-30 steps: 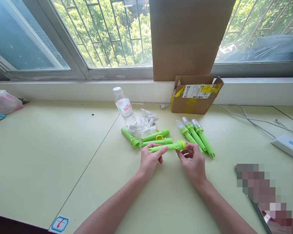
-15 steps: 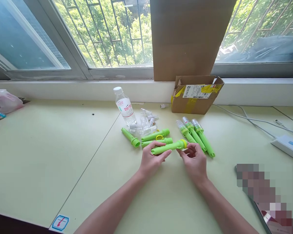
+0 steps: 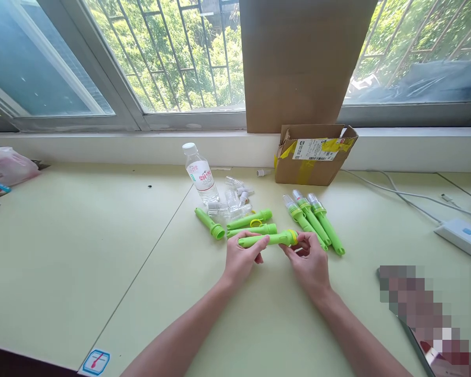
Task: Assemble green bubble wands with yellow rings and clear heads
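My left hand (image 3: 244, 255) is closed around the shaft of a green plastic tube handle (image 3: 269, 240), held nearly level above the table. At the handle's wider right end sits a yellow ring (image 3: 293, 237). My right hand (image 3: 308, 257) pinches that ring with thumb and fingertips, which partly hide it. Just beyond lie two more green handles (image 3: 255, 230), with another yellow ring (image 3: 256, 223) by them, and a single handle (image 3: 210, 224) to their left. Clear plastic caps (image 3: 232, 200) are heaped behind. Right of my hands rest three green handles with clear caps fitted (image 3: 314, 220).
A water bottle (image 3: 202, 175) stands behind the caps. An open cardboard box (image 3: 308, 170) is at the wall, with one small white-and-clear piece (image 3: 262, 173) beside it. To the right are a power strip (image 3: 465, 235), white cables (image 3: 408, 193) and a phone (image 3: 412, 335).
Both hands and the green handle have shifted slightly left. The handle now lies more level, its ringed end a little lower. My grip on it and the ring looks unchanged.
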Available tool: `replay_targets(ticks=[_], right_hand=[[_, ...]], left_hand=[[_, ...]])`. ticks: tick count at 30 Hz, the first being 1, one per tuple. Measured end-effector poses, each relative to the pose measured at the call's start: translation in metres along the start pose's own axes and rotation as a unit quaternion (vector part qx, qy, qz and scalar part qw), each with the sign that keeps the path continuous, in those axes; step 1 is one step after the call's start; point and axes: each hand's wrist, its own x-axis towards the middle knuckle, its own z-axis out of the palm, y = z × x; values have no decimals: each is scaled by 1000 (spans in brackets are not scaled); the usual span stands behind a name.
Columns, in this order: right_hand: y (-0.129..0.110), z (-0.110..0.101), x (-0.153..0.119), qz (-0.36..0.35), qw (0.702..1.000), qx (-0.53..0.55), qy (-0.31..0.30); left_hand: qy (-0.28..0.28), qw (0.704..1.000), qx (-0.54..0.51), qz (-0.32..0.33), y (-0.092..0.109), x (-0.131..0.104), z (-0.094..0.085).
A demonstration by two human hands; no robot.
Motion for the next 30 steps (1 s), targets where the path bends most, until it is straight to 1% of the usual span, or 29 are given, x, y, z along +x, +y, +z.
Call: replay_targets(ticks=[7,11,13,15,18,23,26,30], right_hand=[[2,1,-1,-25,999,-16,23],[3,0,-1,-21,999,-1,41],[2,-1,-2,-17,999,6,46],[2,-1,-2,-15,999,7,52],[2,-1,-1,-21,998,6,52],[2,0,0,-16,999,4,37],[2,1,-1,-16,999,3,46],[2,1,-2,-22,998,4,51]], left_hand=[[-24,997,-72,-24,-5,5,-1],[-73,990,-116,-22,-7,7,-2],[-97,989,-111,-7,-8,8,-3],[-110,989,-94,6,-7,8,-4],[-104,992,-67,16,-7,8,-5],[-70,997,-21,13,-4,4,-3],[-53,998,-16,13,-1,1,-1],[-45,999,-23,12,-1,1,-1]])
